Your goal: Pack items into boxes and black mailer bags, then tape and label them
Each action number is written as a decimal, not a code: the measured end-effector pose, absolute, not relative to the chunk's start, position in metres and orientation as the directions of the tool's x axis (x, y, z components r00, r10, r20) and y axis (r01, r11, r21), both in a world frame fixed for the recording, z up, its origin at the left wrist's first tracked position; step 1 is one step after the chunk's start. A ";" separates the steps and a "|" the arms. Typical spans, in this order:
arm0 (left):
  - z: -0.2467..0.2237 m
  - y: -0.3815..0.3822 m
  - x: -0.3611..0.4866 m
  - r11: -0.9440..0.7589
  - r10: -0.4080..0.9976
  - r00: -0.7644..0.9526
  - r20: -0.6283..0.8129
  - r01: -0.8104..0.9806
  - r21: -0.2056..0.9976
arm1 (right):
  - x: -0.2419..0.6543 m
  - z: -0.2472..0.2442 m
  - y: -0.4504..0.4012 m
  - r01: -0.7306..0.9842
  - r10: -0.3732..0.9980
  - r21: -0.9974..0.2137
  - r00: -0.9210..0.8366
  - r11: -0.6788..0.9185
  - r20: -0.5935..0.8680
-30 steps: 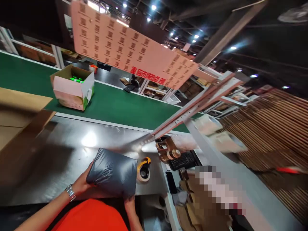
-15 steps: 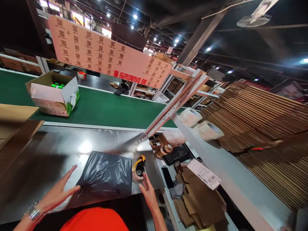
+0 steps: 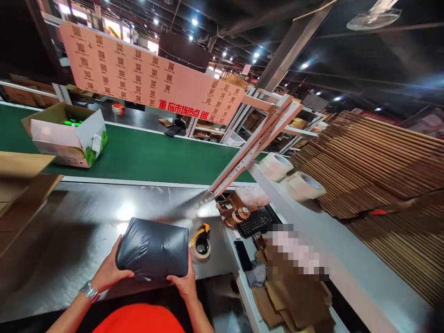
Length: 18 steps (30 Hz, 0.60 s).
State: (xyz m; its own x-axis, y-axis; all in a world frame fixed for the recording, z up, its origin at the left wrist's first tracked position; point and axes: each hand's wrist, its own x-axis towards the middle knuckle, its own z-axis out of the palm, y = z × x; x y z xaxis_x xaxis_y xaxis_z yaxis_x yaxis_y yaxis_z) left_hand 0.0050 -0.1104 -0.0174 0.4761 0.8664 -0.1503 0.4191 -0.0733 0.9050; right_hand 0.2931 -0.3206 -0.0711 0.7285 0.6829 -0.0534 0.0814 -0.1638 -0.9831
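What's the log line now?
left hand: on parcel | right hand: on parcel | tape dispenser: beside parcel, on bench

Fingers (image 3: 126, 274) clasp dark parcel (image 3: 153, 247); plastic-wrapped, seemingly.

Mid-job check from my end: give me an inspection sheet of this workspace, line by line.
Surface: metal bench, shiny, with strong glare beyond the parcel.
Things: dark wrapped parcel between both hands; contents hidden. Tape dispenser close to its right side.
Clutter: keyboard, phone and loose cardboard pieces on the right.
Hands: left hand and right hand grip opposite sides of the parcel; watch on the left wrist.
Cables: nothing seen on the bench.
Surroundings: open box on green belt; tape rolls and stacked cardboard at right.
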 end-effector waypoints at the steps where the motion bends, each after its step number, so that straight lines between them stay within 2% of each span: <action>1: -0.017 -0.110 0.004 -0.059 0.870 0.468 -0.154 0.410 0.910 | 0.292 -0.074 -0.320 0.058 0.672 -0.988 0.738 -0.142 -0.054; 7: -0.024 -0.110 0.005 -0.046 0.873 0.471 -0.129 0.342 0.939 | 0.284 -0.091 -0.320 -0.044 0.666 -0.996 0.741 -0.072 -0.081; 18: -0.060 -0.109 0.007 -0.021 0.863 0.493 -0.106 0.246 0.969 | 0.280 -0.100 -0.321 -0.113 0.674 -0.982 0.715 -0.154 -0.188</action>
State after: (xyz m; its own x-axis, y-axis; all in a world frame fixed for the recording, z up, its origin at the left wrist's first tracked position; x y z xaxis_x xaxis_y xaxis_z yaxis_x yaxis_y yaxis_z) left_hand 0.0068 -0.1090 -0.0603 0.4934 0.8633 -0.1060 0.2457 -0.0215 0.9691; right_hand 0.2803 -0.3208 -0.1003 0.7148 0.6736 -0.1879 -0.1131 -0.1538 -0.9816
